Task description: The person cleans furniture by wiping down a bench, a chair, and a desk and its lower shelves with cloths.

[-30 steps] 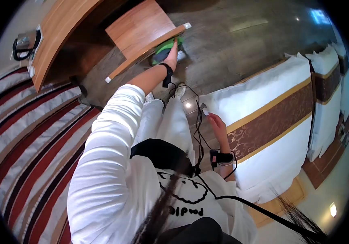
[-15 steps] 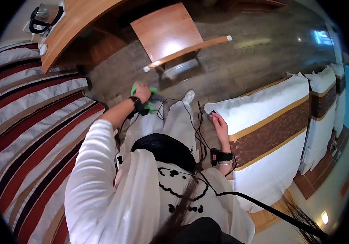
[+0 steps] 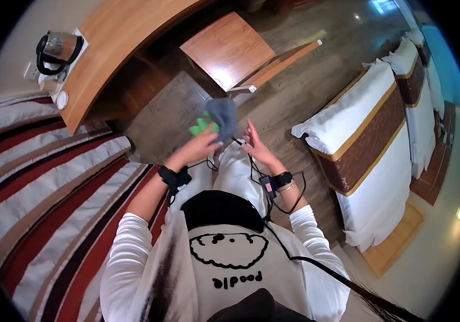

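Note:
A grey and green cloth [image 3: 222,115] hangs in front of my lap, blurred by motion. My left hand [image 3: 199,146] grips its green part, fingers closed round it. Just to the right of the cloth, my right hand [image 3: 257,147] is held up with its fingers apart and nothing visible in them. Both wrists wear black bands, and a small black box [image 3: 268,187] is strapped at the right one. Thin black cables [image 3: 253,166] run from the wrists over my legs.
A wooden chair [image 3: 229,48] stands ahead beside a curved wooden desk [image 3: 106,43]. On the desk is a kettle [image 3: 58,51]. A striped bed or sofa [image 3: 53,214] lies at the left, and a bed with a brown runner [image 3: 372,139] at the right.
My left hand has brought the cloth from near the chair back towards the middle. My right hand has moved left towards it and its fingers have spread. The view has turned.

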`<state>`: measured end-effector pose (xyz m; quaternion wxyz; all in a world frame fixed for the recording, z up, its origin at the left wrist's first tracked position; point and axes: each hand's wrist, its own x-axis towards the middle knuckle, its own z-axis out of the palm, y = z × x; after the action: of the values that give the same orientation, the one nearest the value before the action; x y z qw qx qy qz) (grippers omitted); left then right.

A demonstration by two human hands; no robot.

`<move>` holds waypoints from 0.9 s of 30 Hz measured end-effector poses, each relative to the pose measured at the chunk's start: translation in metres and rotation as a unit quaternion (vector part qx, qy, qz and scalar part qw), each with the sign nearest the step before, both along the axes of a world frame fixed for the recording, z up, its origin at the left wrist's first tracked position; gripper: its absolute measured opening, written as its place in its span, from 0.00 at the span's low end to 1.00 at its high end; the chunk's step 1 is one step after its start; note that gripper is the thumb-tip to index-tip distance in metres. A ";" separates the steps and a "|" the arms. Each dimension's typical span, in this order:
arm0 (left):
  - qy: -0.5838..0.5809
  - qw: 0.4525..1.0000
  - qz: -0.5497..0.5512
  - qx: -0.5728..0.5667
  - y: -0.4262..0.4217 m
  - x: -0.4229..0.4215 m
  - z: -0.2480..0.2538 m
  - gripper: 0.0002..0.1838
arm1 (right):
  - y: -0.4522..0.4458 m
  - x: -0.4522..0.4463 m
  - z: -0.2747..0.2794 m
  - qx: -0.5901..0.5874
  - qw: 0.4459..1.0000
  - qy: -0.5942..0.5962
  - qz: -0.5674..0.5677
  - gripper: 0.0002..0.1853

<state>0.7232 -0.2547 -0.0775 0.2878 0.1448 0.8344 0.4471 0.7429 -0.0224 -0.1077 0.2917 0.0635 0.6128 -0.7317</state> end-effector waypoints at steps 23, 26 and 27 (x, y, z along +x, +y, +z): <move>0.037 0.990 -0.094 0.101 -0.060 -0.127 -0.029 0.17 | -0.023 -0.058 0.023 0.429 0.748 0.308 -0.403 0.19; 0.028 0.983 -0.144 0.109 -0.085 -0.151 -0.043 0.16 | -0.043 -0.080 -0.018 0.570 0.693 0.342 -0.280 0.26; 0.028 0.980 -0.167 0.103 -0.093 -0.158 -0.045 0.16 | -0.052 -0.084 -0.033 0.570 0.702 0.332 -0.270 0.27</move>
<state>0.5649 -0.3474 -0.1229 0.3184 0.3238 0.7559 0.4716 0.6592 -0.0747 -0.1403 -0.2326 0.1337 0.9263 -0.2644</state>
